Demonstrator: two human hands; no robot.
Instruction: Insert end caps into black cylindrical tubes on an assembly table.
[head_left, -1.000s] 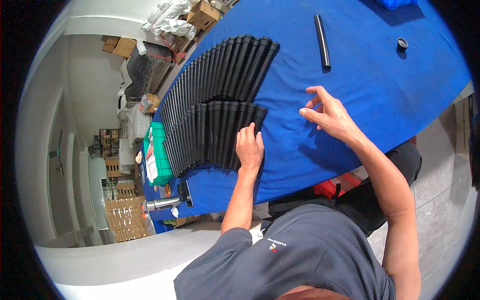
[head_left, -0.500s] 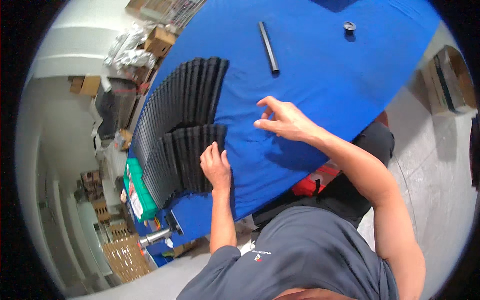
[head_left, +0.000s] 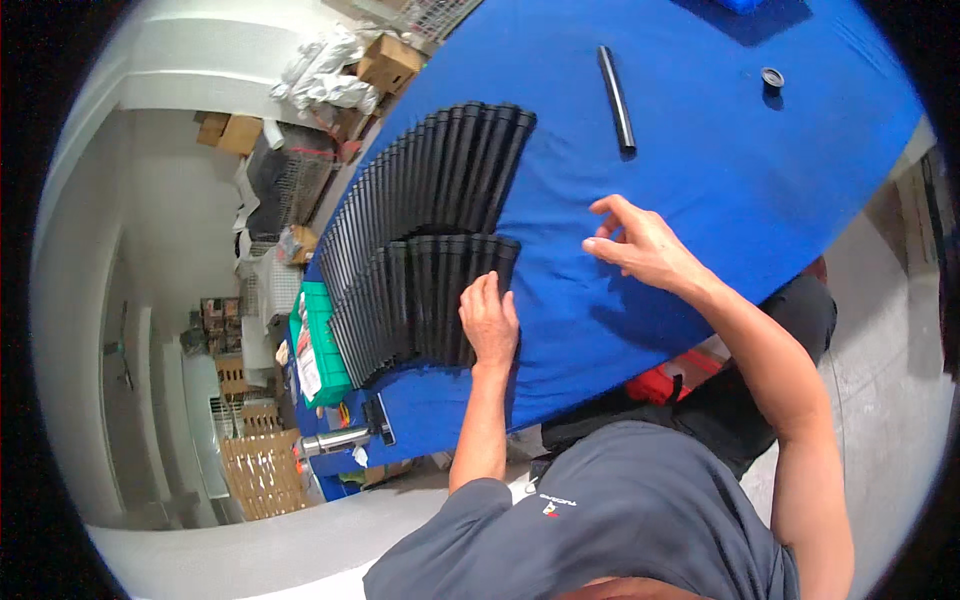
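Many black tubes lie side by side in two rows, a far row (head_left: 440, 165) and a near row (head_left: 420, 300). My left hand (head_left: 489, 320) rests on the right end of the near row, its fingers stretched out over the last tubes. Over the blue cloth to the right, my right hand (head_left: 640, 245) hovers with thumb and forefinger apart and nothing between them. Beyond it lies a single black tube (head_left: 617, 100), apart from the rows. A small round black cap (head_left: 772, 78) sits at the far right.
The blue cloth (head_left: 720, 170) covers the table. At its left edge stand a green bin (head_left: 320, 345) and a silver cylindrical device (head_left: 335, 440). Cardboard boxes (head_left: 390, 64) and wire racks stand beyond the left side. My dark-clad knee (head_left: 800, 330) is by the right edge.
The whole scene has shifted right in the picture as my head turned. Both hands keep nearly the same pose and place relative to the tubes.
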